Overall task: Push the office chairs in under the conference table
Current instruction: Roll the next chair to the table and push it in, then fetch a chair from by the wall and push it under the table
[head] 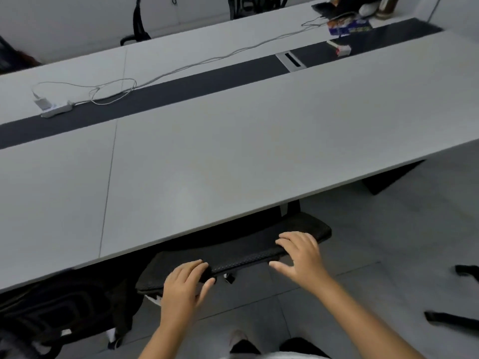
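Almost done with this chair (233, 251). Tucked far in under the near edge of the table (233, 156), with only the top of the black back sticking out. Touching the table edge or just shy of it, hard to say.

Left hand (185, 283) on the left end of the chair back, fingers bent over the top, holding it. Right hand (298, 252) on the right end, fingers straight and spread, pressing flat, not curled round anything.

Maybe one small push left here, if any. More work likely after that. Another dark chair (59, 314) at the bottom left, by the same near edge, partly under the table but too dark and blurry to tell how far. Black chair legs (464, 294) on the floor at the right, well away from the table, so probably a chair there to push in. Two more chair backs (140, 24) past the far edge of the table, looking close in already.

Long grey table with a dark strip (181, 86) down the middle. A white power strip (55, 108) near the left end, with a thin white cable (207, 60) running along toward the far right corner. A pile of small stuff (347, 16) in that far right corner: boxes, packets, something white. A small box (342, 49) on the dark strip close by.

Grey tiled floor (375, 242). Pale wall behind.
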`<action>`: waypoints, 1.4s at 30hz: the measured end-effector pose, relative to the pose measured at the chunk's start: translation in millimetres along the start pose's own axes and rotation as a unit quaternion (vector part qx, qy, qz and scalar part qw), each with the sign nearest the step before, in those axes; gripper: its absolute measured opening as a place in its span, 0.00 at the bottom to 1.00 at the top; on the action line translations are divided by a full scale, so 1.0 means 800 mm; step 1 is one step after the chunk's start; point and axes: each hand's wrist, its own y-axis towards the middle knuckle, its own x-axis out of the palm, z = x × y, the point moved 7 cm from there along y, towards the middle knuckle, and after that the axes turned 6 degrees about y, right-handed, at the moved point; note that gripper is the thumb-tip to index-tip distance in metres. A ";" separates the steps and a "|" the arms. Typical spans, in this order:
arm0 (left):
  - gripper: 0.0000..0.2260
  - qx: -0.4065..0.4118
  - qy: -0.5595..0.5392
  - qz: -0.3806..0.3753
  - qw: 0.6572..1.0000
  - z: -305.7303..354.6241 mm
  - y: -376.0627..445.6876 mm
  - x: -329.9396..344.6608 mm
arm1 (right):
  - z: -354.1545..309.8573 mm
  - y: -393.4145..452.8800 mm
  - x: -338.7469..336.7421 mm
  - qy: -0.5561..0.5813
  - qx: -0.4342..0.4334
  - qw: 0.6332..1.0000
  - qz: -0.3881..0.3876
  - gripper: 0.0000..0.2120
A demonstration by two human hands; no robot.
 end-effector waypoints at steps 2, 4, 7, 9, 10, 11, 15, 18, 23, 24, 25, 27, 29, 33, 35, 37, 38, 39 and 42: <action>0.16 0.007 -0.090 0.026 0.996 0.044 -0.002 -0.003 | 0.009 -0.031 -0.017 0.110 0.069 0.991 0.026 0.23; 0.12 -0.021 -0.195 0.010 0.981 0.092 -0.004 0.008 | 0.028 -0.072 -0.038 0.217 0.160 0.961 0.059 0.21; 0.11 -0.190 -0.348 -0.067 0.915 0.149 -0.011 0.053 | 0.071 -0.154 -0.049 0.334 0.322 0.883 0.070 0.19; 0.17 -0.274 -0.420 -0.192 0.844 0.186 -0.026 0.111 | 0.105 -0.207 -0.053 0.334 0.386 0.856 0.083 0.21; 0.17 -0.281 -0.439 -0.254 0.814 0.205 -0.033 0.136 | 0.120 -0.230 -0.059 0.333 0.416 0.841 0.096 0.21; 0.16 -0.275 -0.444 -0.305 0.796 0.223 -0.038 0.156 | 0.134 -0.252 -0.066 0.333 0.447 0.824 0.104 0.20; 0.15 -0.174 -0.362 -0.460 0.792 0.272 -0.042 0.217 | 0.165 -0.331 -0.095 0.315 0.561 0.757 0.110 0.35; 0.10 -0.103 -0.305 -0.516 0.794 0.290 -0.029 0.263 | 0.165 -0.391 -0.106 0.310 0.621 0.694 0.191 0.45; 0.09 0.026 -0.314 -0.558 0.768 0.379 0.020 0.298 | 0.123 -0.445 -0.134 0.313 0.690 0.565 0.326 0.14; 0.07 0.053 -0.321 -0.569 0.755 0.413 0.024 0.292 | 0.115 -0.456 -0.143 0.296 0.689 0.547 0.374 0.14; 0.08 0.093 -0.323 -0.586 0.737 0.447 0.024 0.284 | 0.104 -0.470 -0.148 0.275 0.689 0.522 0.420 0.15; 0.11 0.133 -0.328 -0.597 0.720 0.507 0.019 0.275 | 0.082 -0.498 -0.138 0.276 0.703 0.447 0.480 0.17; 0.12 0.153 -0.316 -0.618 0.703 0.551 -0.002 0.280 | 0.057 -0.519 -0.129 0.272 0.716 0.395 0.507 0.19; 0.11 0.231 -0.267 -0.670 0.653 0.617 -0.081 0.279 | 0.023 -0.580 -0.140 0.231 0.726 0.302 0.573 0.14; 0.08 0.250 -0.262 -0.677 0.641 0.647 -0.121 0.273 | 0.026 -0.615 -0.143 0.243 0.729 0.291 0.570 0.12; 0.07 0.262 -0.249 -0.680 0.638 0.678 -0.164 0.268 | 0.040 -0.656 -0.154 0.235 0.738 0.311 0.551 0.12; 0.07 0.271 -0.241 -0.683 0.634 0.694 -0.186 0.265 | 0.049 -0.676 -0.164 0.236 0.739 0.326 0.541 0.10; 0.07 0.268 -0.234 -0.689 0.631 0.709 -0.206 0.263 | 0.060 -0.696 -0.177 0.239 0.739 0.342 0.528 0.10; 0.07 0.232 -0.249 -0.697 0.632 0.759 -0.252 0.250 | 0.099 -0.752 -0.235 0.223 0.728 0.415 0.499 0.14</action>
